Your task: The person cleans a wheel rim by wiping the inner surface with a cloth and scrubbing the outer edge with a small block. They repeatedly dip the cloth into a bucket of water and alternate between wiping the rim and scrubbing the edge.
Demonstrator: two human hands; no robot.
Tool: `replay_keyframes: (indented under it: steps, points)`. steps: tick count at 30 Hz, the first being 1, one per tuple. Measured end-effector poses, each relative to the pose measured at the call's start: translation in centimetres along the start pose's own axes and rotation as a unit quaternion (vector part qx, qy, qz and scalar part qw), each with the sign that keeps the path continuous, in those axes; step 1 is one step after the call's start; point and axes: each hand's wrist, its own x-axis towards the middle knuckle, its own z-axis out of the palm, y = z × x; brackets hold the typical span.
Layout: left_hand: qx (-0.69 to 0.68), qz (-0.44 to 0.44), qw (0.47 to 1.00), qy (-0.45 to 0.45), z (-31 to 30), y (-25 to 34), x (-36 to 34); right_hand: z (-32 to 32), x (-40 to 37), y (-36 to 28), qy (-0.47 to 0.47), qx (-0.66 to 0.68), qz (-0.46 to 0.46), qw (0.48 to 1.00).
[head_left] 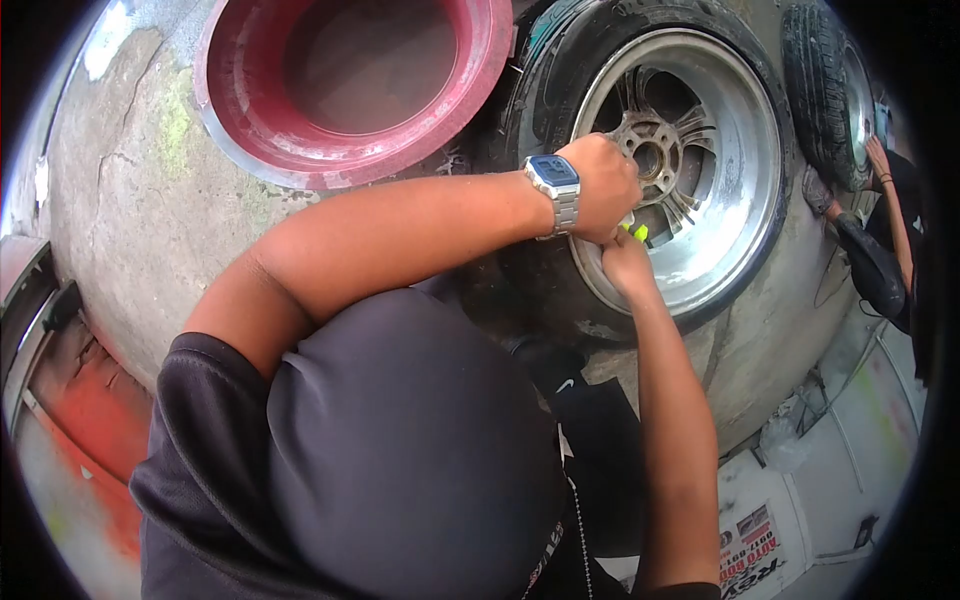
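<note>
- The concrete floor (150,220) is rough, cracked and stained with green. It carries everything we see.
- The wheel (740,190) lies flat at the floor's far side, towards its right edge. It has a dished, brushed-silver alloy rim with dull spokes, set in a black rubber tyre (560,60). Our arms hide its near left part.
- A round red metal ring (250,110), scuffed and hollow, lies just beside the wheel on its left. The top of the view cuts it off.
- A second treaded tyre (815,80) stands at the far right corner. Another person's arm (890,200) rests against it, and the rest of them is cut off.
- Our left hand (603,185) is over the rim's spokes with its fingers curled together into a fist. We cannot see what is inside.
- Our right hand (625,268) rests on the rim's lip, touching the left. Its fingers are hidden, so we cannot tell its grip.
- A steel watch (553,178) with a blue square face sits on the left wrist.
- A small yellow-green piece (638,232) peeks out between the hands. Its shape is unclear.
</note>
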Motion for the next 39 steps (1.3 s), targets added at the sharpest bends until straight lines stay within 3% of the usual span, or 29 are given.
replay_keyframes:
  steps: [3, 4, 7, 11, 15, 19, 23, 24, 28, 31, 32, 35, 36, 39]
  points:
    - [-0.006, 0.010, 0.999, 0.034, 0.3, -0.2, -0.5, -2.9, -0.2, 0.9, -0.126, -0.118, -0.036, 0.984]
    - [-0.006, 0.011, 0.999, 0.036, 0.4, -0.2, -0.5, -5.4, -1.5, -0.5, -0.182, -0.118, -0.041, 0.975]
    - [-0.007, 0.008, 0.999, 0.036, 0.8, -0.3, -0.4, -6.8, -1.4, 0.5, -0.216, -0.059, -0.011, 0.974]
    - [-0.013, 0.005, 0.999, 0.035, 1.0, -0.1, 0.1, -0.5, 0.5, 1.5, -0.037, -0.096, 0.019, 0.995]
    - [-0.015, 0.004, 0.999, 0.044, 1.2, -0.2, 0.0, -2.5, -1.0, 1.1, -0.082, -0.068, -0.044, 0.993]
    - [-0.014, 0.011, 0.998, 0.054, 1.1, -0.3, -0.3, -6.3, -1.8, 0.4, -0.188, -0.124, -0.042, 0.974]
    - [-0.015, 0.010, 0.999, 0.038, 0.8, -0.1, -0.1, -1.4, -0.8, 0.0, -0.037, -0.053, 0.009, 0.998]
    - [-0.014, 0.007, 0.999, 0.034, 0.8, -0.2, -0.2, -1.3, -0.7, 0.0, -0.036, -0.060, 0.016, 0.997]
    - [-0.002, 0.013, 0.999, 0.040, 0.6, -0.3, -0.3, -6.9, -2.2, -0.4, -0.186, -0.106, -0.035, 0.976]
    - [-0.002, 0.016, 0.999, 0.048, 1.0, -0.2, -0.5, -7.6, -1.6, -0.2, -0.211, -0.065, 0.008, 0.975]
    - [-0.004, 0.013, 0.999, 0.043, 1.0, -0.1, -0.4, -4.6, -0.7, 1.7, -0.129, -0.109, -0.004, 0.986]
    - [0.001, 0.009, 0.999, 0.039, 0.7, -0.4, -0.2, -1.1, -0.5, 1.4, -0.009, -0.056, 0.006, 0.998]
    - [-0.002, 0.009, 0.999, 0.037, 0.8, -0.1, -0.3, -0.9, -0.8, 2.8, 0.011, -0.043, -0.043, 0.998]
    - [0.004, 0.008, 0.999, 0.042, 0.8, -0.1, -0.4, -7.6, -1.8, 1.9, -0.186, -0.070, -0.045, 0.979]
